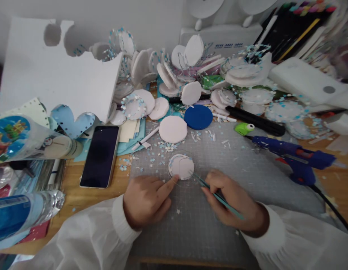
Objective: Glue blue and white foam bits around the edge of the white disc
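A small white foam disc (pixel 183 167) lies on the grey cutting mat (pixel 168 236), with a thin clear strand looped around and over it. The index finger of my left hand (pixel 149 200) stretches out and presses the disc's lower edge; its other fingers are loosely bent and hold nothing. In my right hand (pixel 230 197) are slim teal tweezers (pixel 223 200), their tip touching the disc's right side. Whether the tip grips the strand is too small to tell. Just above lie a larger white disc (pixel 173 129) and a blue round lid (pixel 198 116).
Finished-looking discs with star garlands (pixel 256 93) crowd the back. A blue glue gun (pixel 294 153) and green punch (pixel 244 128) lie right. A phone (pixel 100 156), a tilted cup (pixel 30 138) and a bottle (pixel 24 210) are left. Paper stars (pixel 162 146) litter the mat.
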`<state>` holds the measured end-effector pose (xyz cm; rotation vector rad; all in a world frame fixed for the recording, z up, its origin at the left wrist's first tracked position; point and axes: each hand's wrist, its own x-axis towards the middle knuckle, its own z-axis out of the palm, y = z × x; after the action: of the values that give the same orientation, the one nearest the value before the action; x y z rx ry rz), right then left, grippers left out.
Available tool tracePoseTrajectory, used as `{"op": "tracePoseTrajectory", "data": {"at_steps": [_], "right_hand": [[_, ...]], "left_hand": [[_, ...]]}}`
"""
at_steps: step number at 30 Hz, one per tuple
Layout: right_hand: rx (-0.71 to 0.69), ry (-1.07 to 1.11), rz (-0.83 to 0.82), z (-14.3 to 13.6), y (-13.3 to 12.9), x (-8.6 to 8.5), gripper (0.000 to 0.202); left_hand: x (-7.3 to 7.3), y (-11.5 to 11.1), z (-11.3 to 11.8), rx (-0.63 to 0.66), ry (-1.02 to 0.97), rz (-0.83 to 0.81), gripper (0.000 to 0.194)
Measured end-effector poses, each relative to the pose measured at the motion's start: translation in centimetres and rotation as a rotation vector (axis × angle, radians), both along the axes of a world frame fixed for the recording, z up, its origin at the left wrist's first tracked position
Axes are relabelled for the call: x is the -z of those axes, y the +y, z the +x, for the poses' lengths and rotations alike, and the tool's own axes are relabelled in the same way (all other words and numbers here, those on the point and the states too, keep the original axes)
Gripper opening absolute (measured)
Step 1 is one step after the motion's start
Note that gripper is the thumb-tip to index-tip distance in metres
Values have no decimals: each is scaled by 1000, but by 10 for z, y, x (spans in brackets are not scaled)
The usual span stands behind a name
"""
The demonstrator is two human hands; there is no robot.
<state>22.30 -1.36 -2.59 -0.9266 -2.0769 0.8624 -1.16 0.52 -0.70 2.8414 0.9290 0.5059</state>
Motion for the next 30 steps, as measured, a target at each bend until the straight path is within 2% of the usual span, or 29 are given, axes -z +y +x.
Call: {"op": "tracePoseTrajectory", "data": {"at_steps": [9,13,17,23,27,30], "right_hand": [[-57,-96,73,-1,4,-2,23],[-66,-110,66,-1,4,-4,23],[-72,-119,79,-1,5,-5,22],[-47,-53,51,-1,4,-2,21],[102,177,-14,7,2,-6,18],[371,332,52,18,8,-11,16]], "left_hand": [[1,-2,-1,61,-7,7,40],[2,-3,1,38,38,-4,40],[2,-2,0,41,-15,-2,40],[2,3,-2,-70,-29,20,40],[5,4,-2,-89,-13,46,36],[6,4,-3,-89,-36,74,35]]}}
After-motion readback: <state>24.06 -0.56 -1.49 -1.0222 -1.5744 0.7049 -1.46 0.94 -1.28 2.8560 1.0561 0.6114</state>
